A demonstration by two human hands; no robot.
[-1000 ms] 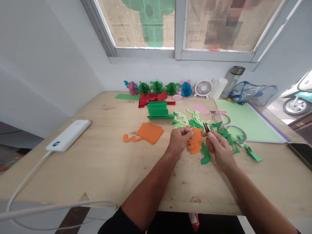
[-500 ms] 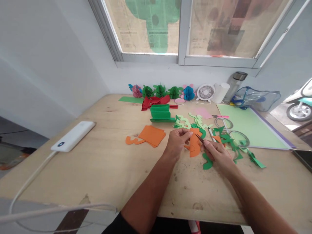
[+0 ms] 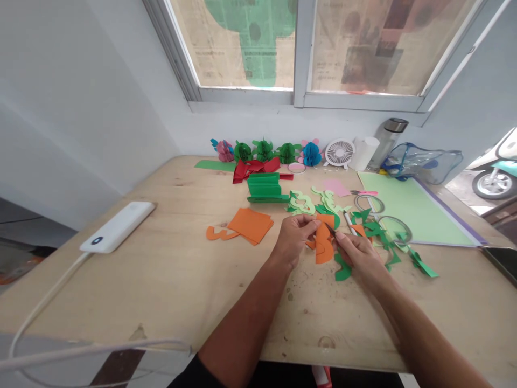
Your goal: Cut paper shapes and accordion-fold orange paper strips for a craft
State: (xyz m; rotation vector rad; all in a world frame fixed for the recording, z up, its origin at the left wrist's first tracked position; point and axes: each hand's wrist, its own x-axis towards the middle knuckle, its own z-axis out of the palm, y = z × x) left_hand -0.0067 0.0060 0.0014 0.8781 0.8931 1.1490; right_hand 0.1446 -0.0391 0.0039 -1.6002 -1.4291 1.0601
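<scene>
My left hand pinches a piece of orange paper by its left side, above the table. Part of that paper curves outward at the bottom where it has been cut. In my right hand is a pair of scissors, its dark blades lying against the orange paper; the handles are mostly hidden by my fingers. A green paper scrap lies just below my right hand. To the left sit a stack of orange paper squares and a wavy orange offcut.
Folded green paper, red paper pieces and pale green cutouts lie behind my hands. Tape rolls rest among green scraps at right. Honeycomb paper figures and a small fan line the wall. A white power bank lies left.
The scissor blades have moved slightly along the orange paper, and its lower curved part has swung a little down and to the right. Both hands stay nearly in place.
</scene>
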